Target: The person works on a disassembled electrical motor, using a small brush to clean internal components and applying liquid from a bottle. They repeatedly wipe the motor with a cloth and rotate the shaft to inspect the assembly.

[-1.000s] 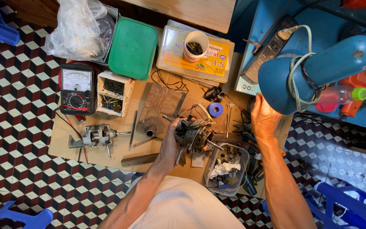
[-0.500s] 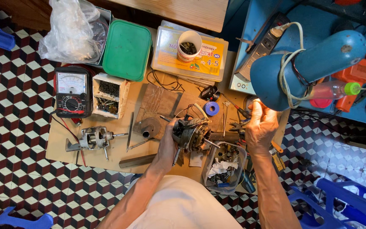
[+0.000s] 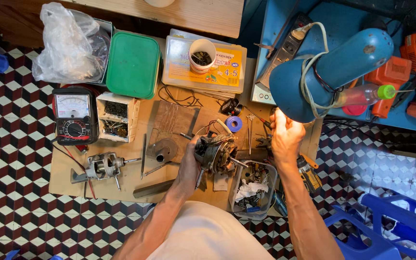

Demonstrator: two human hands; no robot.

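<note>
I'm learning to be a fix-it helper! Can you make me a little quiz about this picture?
1. True or false: the left hand holds the fan motor.
2. What is the right hand closest to? A) the blue lamp B) the green lid C) the plastic bag
3. What lies on the board between the meter and the left hand?

Key:
1. True
2. A
3. A second, grey motor with its shaft sticking out
</note>
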